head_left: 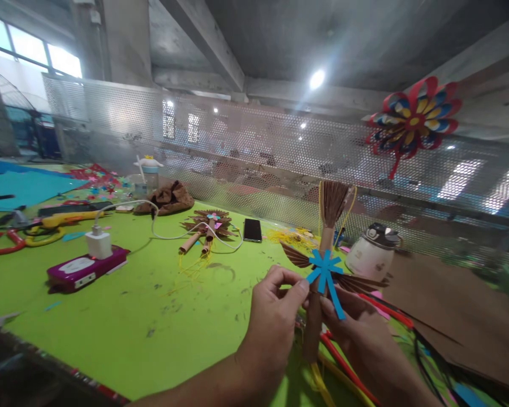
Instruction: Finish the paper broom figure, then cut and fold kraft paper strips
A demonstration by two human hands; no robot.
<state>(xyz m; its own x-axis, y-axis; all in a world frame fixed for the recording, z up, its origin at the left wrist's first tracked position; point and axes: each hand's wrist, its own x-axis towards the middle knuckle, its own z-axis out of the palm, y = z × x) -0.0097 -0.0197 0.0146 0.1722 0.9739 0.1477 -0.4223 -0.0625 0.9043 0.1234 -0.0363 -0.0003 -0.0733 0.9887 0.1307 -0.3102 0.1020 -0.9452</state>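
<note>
Above the right half of the green table (186,328), I have two bare hands in view and one brown paper figure (327,237) held nearly upright between them. I count three pleated fans on it, one at the top and one out to each side, and one blue cutout (323,263) across its front. My left hand (277,308) pinches one arm of that cutout between thumb and forefinger; my right hand (362,333) grips the figure's tube, thumb in front and fingers mostly hidden behind. Just beyond stands one white jug (370,251) with a dark lid, and to the right lies brown paper (445,305), its sheet count unclear to me. Farther back on the table I make out more pleated brown paper (221,227) with at least two tube ends, one phone (252,230) and one brown cloth bundle (172,198). Over on the left, one white charger (98,245) sits in one purple power strip (87,269). One multicoloured flower (414,121) shows high at the right, before the perforated screen (254,152).
</note>
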